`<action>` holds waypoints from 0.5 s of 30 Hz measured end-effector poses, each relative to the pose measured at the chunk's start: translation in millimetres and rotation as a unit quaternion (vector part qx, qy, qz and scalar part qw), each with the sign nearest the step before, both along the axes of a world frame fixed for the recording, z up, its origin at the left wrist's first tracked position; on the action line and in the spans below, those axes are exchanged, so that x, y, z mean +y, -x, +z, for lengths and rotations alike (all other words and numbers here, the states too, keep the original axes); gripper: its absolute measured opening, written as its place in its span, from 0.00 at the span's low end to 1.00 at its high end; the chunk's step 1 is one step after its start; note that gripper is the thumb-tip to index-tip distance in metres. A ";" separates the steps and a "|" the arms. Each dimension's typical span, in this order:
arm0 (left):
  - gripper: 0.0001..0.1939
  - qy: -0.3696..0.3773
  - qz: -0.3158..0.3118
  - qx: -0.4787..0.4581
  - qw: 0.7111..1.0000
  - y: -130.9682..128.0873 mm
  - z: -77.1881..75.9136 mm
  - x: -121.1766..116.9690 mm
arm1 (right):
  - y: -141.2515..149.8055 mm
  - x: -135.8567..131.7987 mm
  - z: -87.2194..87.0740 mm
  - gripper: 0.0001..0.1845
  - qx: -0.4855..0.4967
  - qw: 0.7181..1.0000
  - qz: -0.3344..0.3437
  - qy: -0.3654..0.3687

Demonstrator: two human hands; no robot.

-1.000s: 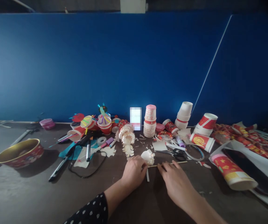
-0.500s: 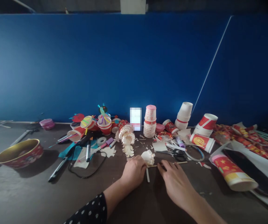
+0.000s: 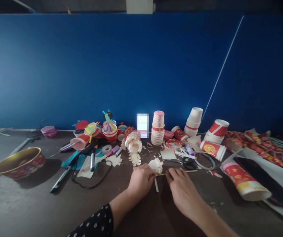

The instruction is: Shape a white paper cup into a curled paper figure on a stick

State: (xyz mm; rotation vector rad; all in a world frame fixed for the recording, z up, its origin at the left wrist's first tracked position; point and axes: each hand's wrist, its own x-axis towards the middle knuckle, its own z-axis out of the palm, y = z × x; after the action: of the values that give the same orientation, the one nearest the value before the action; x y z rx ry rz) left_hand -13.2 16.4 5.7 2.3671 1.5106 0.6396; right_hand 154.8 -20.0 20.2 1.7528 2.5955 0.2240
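My left hand (image 3: 141,179) is closed, its curled fingertips at the edge of a small white cut-paper piece (image 3: 155,164) with curled ends. What lies inside its pinch is partly hidden. A thin wooden stick (image 3: 191,171) lies sideways along the near side of that piece. Over the stick, my right hand (image 3: 182,184) presses with bent fingers, thumb tucked low. Just below my left fingertips a narrow white paper strip (image 3: 156,186) points towards me. Behind the hands stands a white figure of curled paper (image 3: 133,144).
A tall stack of paper cups (image 3: 158,133) stands at the back. On the left are a red-gold bowl (image 3: 20,164), a marker (image 3: 92,159) and tape (image 3: 106,149). Black scissors (image 3: 188,163), a tipped red cup (image 3: 246,182) and a dark phone (image 3: 267,182) lie right.
My right hand has shifted slightly, its fingers flexing on the stick. The left hand stays nearly in place, and the whole view has drifted a little.
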 end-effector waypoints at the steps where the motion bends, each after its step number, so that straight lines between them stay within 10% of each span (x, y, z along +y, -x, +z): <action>1: 0.06 0.002 0.003 0.003 1.000 -0.2 0.2 0.6 | 0.2 0.0 -0.8 0.20 -0.001 1.000 0.000 -0.001; 15: 0.07 0.014 0.055 0.038 0.998 -6.9 2.4 -2.8 | -3.5 -0.3 1.4 0.23 0.005 1.000 0.013 0.010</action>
State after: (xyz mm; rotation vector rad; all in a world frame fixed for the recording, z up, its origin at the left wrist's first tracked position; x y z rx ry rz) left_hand -6.4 13.6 8.1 2.3267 1.6802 0.5540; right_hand 158.3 -20.3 21.6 1.7200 2.6182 0.1908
